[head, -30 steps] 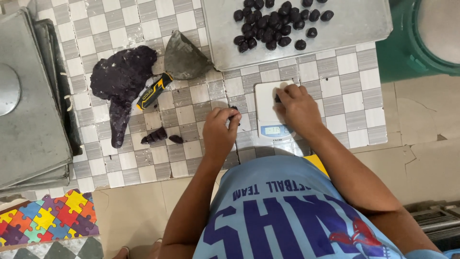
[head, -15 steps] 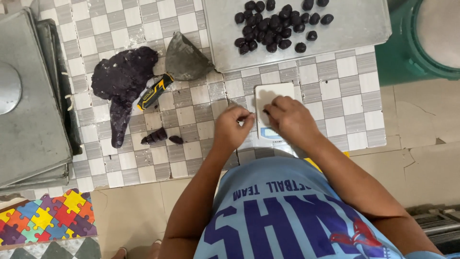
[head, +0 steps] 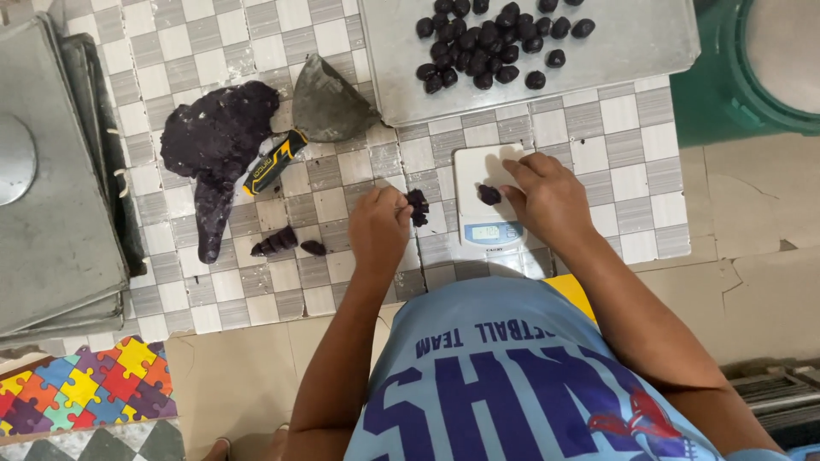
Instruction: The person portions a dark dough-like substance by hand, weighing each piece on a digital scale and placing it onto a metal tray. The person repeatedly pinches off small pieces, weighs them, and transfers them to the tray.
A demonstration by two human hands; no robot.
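One scale (head: 488, 209), one knife (head: 275, 160), one tray (head: 649, 43), two hands.
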